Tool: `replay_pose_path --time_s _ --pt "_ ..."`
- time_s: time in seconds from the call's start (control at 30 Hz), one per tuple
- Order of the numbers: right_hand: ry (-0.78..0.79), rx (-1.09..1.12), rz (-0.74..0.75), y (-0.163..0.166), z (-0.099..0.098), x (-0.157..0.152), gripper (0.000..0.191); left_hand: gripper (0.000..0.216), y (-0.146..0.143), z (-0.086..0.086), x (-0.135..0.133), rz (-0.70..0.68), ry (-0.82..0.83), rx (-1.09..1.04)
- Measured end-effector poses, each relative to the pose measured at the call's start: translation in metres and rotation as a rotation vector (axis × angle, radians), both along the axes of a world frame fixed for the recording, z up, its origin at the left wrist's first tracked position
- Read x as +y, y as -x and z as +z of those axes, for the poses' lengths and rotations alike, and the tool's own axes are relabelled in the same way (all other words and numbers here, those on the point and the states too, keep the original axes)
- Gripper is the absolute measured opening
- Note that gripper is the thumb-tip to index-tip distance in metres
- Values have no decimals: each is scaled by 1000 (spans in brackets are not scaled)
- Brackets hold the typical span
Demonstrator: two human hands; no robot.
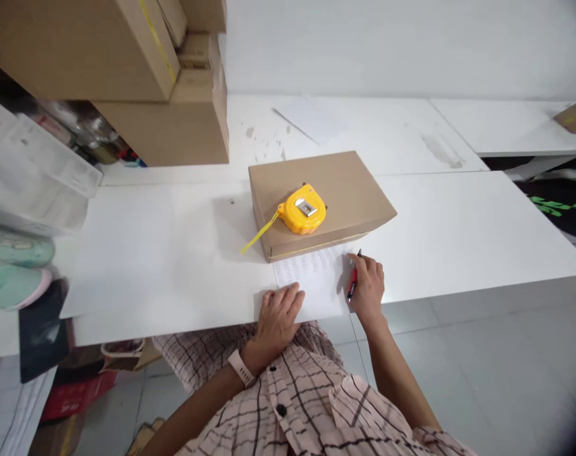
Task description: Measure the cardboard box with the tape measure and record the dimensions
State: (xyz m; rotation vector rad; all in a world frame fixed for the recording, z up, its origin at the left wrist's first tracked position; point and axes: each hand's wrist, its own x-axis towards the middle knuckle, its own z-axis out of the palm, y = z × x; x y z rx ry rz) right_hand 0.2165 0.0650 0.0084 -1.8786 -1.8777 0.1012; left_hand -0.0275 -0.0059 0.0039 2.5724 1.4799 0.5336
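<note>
My left hand (279,311) lies flat with its fingers stretched out at the lower left edge of a printed paper sheet (319,291). At the sheet's right side, my right hand (368,283) is closed around a red and black pen (352,284). The sheet's far part is hidden by a closed brown cardboard box (349,196), which sits just beyond both hands. On top of that box rests a yellow tape measure (303,210), its yellow wrist strap hanging over the box's left edge.
Stacked cardboard boxes (188,126) stand at the back left of the white table (440,234). Another white sheet (121,247) lies on the left, near a dark tablet-like slab (43,332) and a mint-green shoe (15,288). Papers (311,117) lie farther back.
</note>
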Motion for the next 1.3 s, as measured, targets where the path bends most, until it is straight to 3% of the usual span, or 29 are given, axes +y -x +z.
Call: replay_pose_path --time_s 0.1,0.23,0.33,0.43,0.5,0.57,0.67,0.77,0.83,0.97,1.2,1.3 --pt "-3 -170 -18 0 -7 7 50 43 3 17 0 -9 -33 -134" --pt "-106 -91 -31 2 -20 12 56 26 13 72 18 -15 -275 -403" --pt "-193 68 -37 -1 -27 10 53 27 15 117 53 98 -474 -442" --pt "-270 213 -91 -3 -25 6 43 51 8 141 98 235 -416 -369" --pt "-321 289 -129 0 -17 4 37 67 1 145 124 261 -276 -360" --pt "-384 367 -139 5 -2 4 32 68 -6 146 138 264 -160 -440" --pt "-386 591 -110 17 34 6 27 68 -11 153 134 235 91 -693" --pt "-63 1002 62 30 81 11 35 76 -11 166 115 73 467 -904" --pt "184 1268 247 37 109 16 44 80 -9 172 105 4 601 -939" --pt "356 1470 394 45 139 27 48 80 0 176 102 10 669 -970" --pt "427 1535 383 58 146 46 45 81 10 176 104 17 711 -997" --pt "381 1492 358 52 153 67 43 83 19 180 106 24 711 -1021"
